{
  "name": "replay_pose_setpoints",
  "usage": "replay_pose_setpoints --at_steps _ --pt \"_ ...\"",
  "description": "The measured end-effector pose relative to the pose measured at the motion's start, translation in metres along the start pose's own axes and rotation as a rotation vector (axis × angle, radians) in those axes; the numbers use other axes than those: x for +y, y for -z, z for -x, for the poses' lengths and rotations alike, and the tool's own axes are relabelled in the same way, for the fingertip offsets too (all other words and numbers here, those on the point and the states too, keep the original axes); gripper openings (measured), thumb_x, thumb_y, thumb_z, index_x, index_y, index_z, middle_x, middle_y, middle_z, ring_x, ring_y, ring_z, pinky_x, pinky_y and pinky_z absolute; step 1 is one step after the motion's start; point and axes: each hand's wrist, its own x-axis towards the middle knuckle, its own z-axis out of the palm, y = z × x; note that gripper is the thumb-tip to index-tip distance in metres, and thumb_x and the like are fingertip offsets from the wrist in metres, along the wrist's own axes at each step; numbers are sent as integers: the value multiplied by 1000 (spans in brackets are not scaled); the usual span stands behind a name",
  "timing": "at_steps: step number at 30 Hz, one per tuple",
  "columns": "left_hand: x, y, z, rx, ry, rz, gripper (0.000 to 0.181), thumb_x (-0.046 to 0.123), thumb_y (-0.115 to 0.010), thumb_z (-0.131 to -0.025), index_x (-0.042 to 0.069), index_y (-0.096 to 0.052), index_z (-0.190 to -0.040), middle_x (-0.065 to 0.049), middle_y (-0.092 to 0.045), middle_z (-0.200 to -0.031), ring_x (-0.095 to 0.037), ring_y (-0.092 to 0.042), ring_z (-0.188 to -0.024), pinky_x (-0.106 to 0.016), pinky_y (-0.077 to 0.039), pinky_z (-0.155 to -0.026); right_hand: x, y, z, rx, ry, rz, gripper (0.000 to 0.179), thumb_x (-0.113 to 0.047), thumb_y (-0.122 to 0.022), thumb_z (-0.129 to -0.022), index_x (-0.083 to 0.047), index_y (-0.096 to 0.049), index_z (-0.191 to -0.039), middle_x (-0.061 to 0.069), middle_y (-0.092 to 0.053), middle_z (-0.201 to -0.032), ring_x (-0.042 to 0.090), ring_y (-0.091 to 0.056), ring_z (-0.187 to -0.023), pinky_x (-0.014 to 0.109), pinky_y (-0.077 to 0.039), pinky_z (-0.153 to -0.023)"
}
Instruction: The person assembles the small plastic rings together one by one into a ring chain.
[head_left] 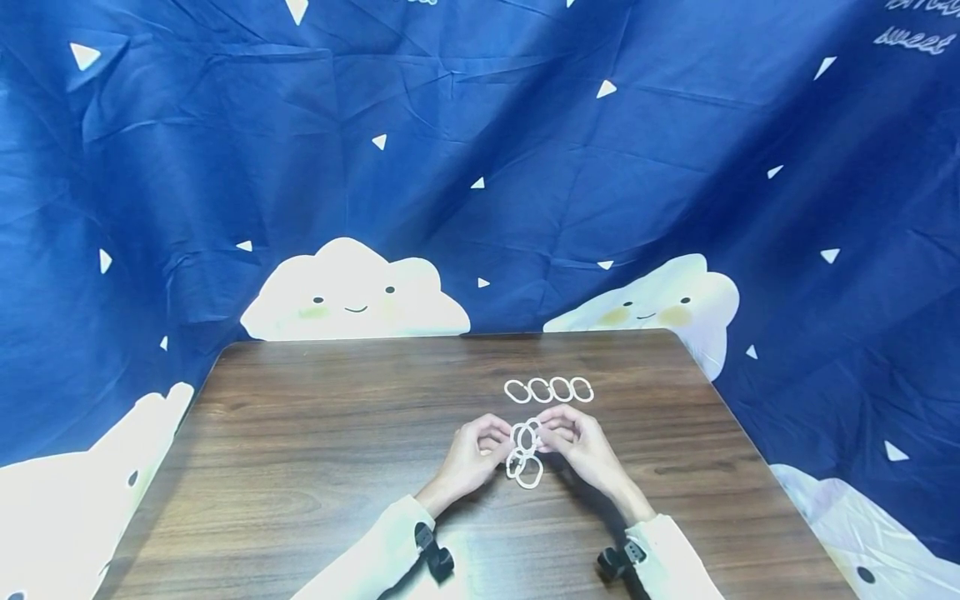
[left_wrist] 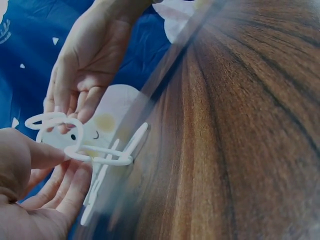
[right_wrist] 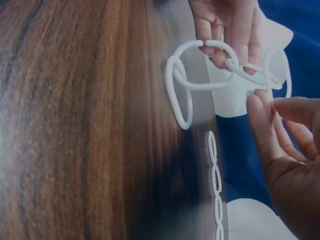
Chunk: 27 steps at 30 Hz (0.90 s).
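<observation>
Both hands meet over the table, holding a short chain of white oval plastic links [head_left: 529, 487]. My left hand [head_left: 472, 457] pinches one link between thumb and fingers, which shows closely in the left wrist view [left_wrist: 42, 182]. Opposite it, my right hand [head_left: 585, 447] pinches a link at the upper end with thumb and index finger [right_wrist: 295, 102]. Joined links dangle below the fingers; one link [right_wrist: 186, 125] hangs lowest in the right wrist view. A small gap shows in the rim of the link above it [right_wrist: 220, 86].
Beyond the hands, several more white links [head_left: 517, 401] lie in a row on the brown wooden table [head_left: 337, 433]. A blue curtain [head_left: 450, 125] with clouds and white triangles hangs behind the table. Each wrist carries a small black camera [head_left: 435, 557].
</observation>
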Motion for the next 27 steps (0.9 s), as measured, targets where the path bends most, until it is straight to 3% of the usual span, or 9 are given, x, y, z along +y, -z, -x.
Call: replay_pose_setpoints --at_steps 5,14,22,27 --pt "-2 -1 -1 -1 -8 -11 18 3 -71 -95 -4 -68 -111 -17 -78 -97 -7 -71 -78 -16 -59 -73 0 0 0 5 -11 -12 35 3 -66 -97 23 -52 -122 32 -68 -105 9 -76 -87 35 -66 -82" --pt "-5 -3 -1 2 -5 -31 17 7 -72 -94 0 -69 -110 -15 -78 -96 -12 -73 -80 -16 -59 -72 1 1 1 12 -34 -33 35 3 -67 -96 22 -53 -122 28 -70 -101 10 -76 -85 35 -66 -81" --pt "-4 -2 0 -3 3 -22 15 7 -73 -94 4 -70 -109 -15 -78 -95 -15 -74 -80 -16 -58 -69 1 1 2 23 -62 -47 35 3 -68 -96 22 -54 -122 15 -73 -97 11 -77 -85 36 -66 -82" --pt "-4 -2 1 -15 -7 -7 17 6 -73 -93 3 -70 -109 -16 -77 -95 -14 -74 -78 -16 -58 -68 1 -2 1 31 -57 -41 30 3 -69 -95 19 -57 -118 24 -72 -98 11 -77 -85 38 -66 -81"
